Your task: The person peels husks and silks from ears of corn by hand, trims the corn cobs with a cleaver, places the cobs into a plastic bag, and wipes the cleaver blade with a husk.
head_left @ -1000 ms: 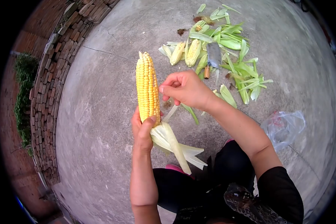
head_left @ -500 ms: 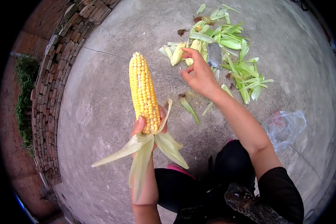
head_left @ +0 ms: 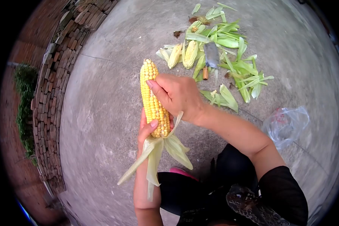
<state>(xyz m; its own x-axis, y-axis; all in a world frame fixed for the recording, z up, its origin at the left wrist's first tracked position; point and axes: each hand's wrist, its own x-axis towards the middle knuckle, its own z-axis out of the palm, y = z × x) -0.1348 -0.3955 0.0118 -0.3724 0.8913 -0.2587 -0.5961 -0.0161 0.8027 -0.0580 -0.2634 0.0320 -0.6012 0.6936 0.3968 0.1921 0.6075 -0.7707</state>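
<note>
A yellow ear of corn (head_left: 151, 107) stands nearly upright, with pale husk leaves (head_left: 154, 158) folded down from its base. My left hand (head_left: 147, 130) is closed around its lower part, thumb on the kernels. Against the upper right side of the ear, my right hand (head_left: 179, 96) is closed, with its thumb laid on the kernels; its fingertips are hidden. Two partly husked ears lie on the ground beyond: one ear (head_left: 174, 56) at the left and another ear (head_left: 191, 54) beside it.
A cleaver (head_left: 211, 55) with a wooden handle lies by the ears. Green husks (head_left: 229, 39) and brown silk (head_left: 177, 34) are scattered over the concrete. A clear plastic bag (head_left: 286, 126) is at the right. A brick edging (head_left: 51, 101) runs along the left.
My right hand has come down and left from the air onto the ear and closed there. The ear has shifted slightly right and down in view, still in my left hand.
</note>
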